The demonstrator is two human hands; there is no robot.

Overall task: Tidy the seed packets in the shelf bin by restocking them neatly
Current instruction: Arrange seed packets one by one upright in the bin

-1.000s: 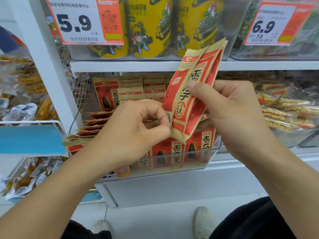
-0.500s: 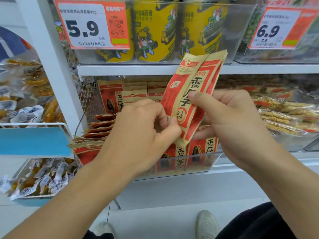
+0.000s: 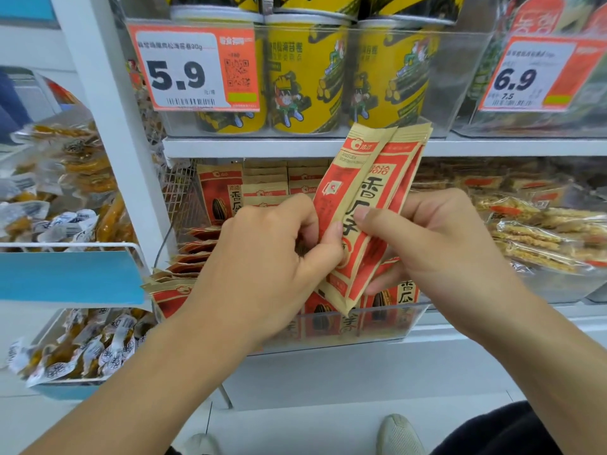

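Red-and-tan paper: small fan of seed packets (image 3: 368, 205) held up in front of the clear shelf bin (image 3: 377, 326), tops leaning right toward the shelf edge above.
Count in hand: two for certain, perhaps a third behind (edges overlap, hard to separate).
Left hand (image 3: 262, 264): curled, thumb and fingertips pinching the left edge of the packets near their middle; forearm coming up from the lower left.
Right hand (image 3: 437, 238): gripping the same packets from the right, thumb laid across the printed front, fingers tucked behind; forearm coming in from the lower right.
Task's other packets: upright rows at the back and front of the bin, plus a slumped stack lying flat along its left side (image 3: 193, 254).
Step in hand, as judged: squaring the held packets into one even stack before slotting them back.
Doing it well: align bottom edges first, faces all forward, print upright; loosen one pinch just enough for the packets to slide against each other, not enough to drop one.
Placement advice: lower the stack behind the front row, bottoms first, without knocking over the standing packets.
Risk: thin, slick pouches likely to splay again if gripped by one corner only.
Left to do: flat stack on the left not yet stood up.
Surroundings: yellow canisters (image 3: 305, 77) on the shelf above, behind a 5.9 price tag (image 3: 193, 67).
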